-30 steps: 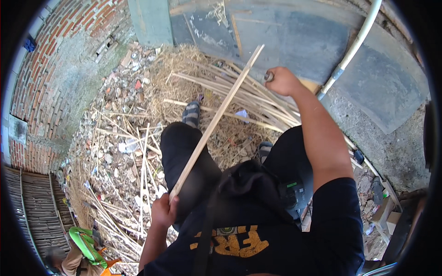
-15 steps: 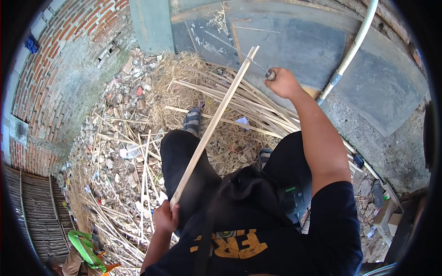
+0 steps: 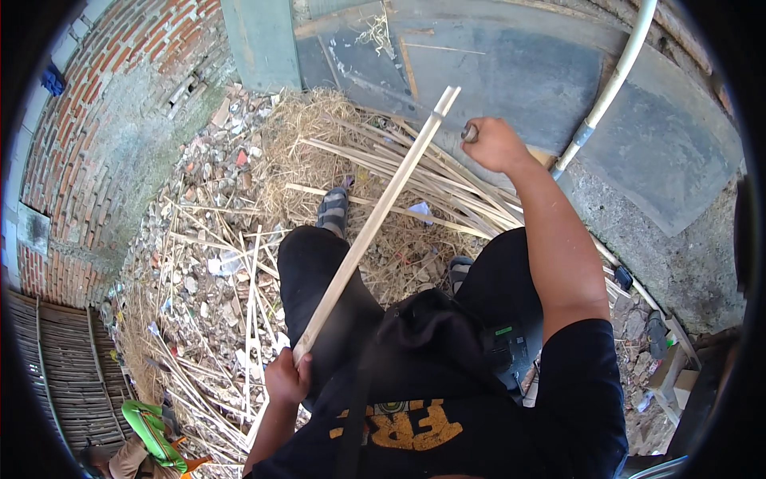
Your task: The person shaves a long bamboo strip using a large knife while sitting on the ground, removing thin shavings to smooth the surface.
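Observation:
My left hand [image 3: 289,378] is closed round the near end of a long pale bamboo strip [image 3: 363,239], beside my left thigh. The strip slants up and away to the right, and its far end is split in two. My right hand [image 3: 496,145] grips the rounded handle of a knife [image 3: 469,134], just right of that split end. Between handle and strip the blade barely shows; a small dark bit, perhaps its edge, crosses the strip near the split.
More bamboo strips [image 3: 447,191] lie piled beyond my knees, beside a heap of fine shavings [image 3: 295,132]. Loose strips [image 3: 254,311] cover the rubble on the left. A brick wall [image 3: 96,136], a grey panel [image 3: 511,72] and a white pipe [image 3: 614,88] border the space. A person in green [image 3: 152,435] is at lower left.
The strip's far end has shifted slightly right and down, nearer my right hand. The blade, plain before as a thin line reaching the strip, is now hard to see. My left hand stays put.

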Motion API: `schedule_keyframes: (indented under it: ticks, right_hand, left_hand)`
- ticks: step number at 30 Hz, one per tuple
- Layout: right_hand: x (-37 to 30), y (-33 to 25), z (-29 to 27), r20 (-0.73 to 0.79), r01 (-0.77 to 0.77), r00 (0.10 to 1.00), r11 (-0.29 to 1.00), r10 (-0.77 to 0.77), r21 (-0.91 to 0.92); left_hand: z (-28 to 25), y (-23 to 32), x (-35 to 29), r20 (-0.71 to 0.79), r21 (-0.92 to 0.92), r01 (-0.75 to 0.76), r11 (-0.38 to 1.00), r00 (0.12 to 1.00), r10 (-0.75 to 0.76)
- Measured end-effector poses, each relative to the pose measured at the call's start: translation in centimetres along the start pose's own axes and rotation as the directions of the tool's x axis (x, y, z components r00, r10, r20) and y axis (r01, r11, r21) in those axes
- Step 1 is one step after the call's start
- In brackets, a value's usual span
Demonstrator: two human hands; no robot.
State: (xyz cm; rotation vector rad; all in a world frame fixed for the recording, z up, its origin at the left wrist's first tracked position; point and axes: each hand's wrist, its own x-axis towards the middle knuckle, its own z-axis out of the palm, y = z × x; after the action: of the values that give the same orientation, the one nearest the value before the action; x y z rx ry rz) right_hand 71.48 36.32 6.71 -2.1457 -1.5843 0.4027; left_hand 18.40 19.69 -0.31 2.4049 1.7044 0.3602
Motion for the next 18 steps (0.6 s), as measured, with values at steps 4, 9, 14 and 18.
schedule_keyframes:
  ticks: [4,9,14,18]
  right_hand:
    - [-2.3,-2.5,-0.4,0.088,0.092,0.993,0.989,-0.082,-0.119]
    - [-2.1,-1.8,0.4,0.090,0.297,0.955,0.934,-0.284,-0.201]
    - [1.3,3.1,0.4,0.021,-0.117,0.993,0.987,0.116,0.107]
    - [-1.0,0.7,0.1,0.026,0.017,1.000,1.000,-0.016,-0.015]
  left_hand:
    - [0.0,-0.4,-0.9,-0.015,0.026,-0.013,1.000,1.000,0.014]
    - [0.8,-1.7,-0.7,0.007,-0.035,0.005,0.999,1.000,-0.005]
    - [-0.7,-0.4,-0.1,-0.009,0.022,-0.007,1.000,1.000,0.007]
    - [-0.8,-0.6,-0.2,0.010,0.013,-0.016,1.000,1.000,0.016]
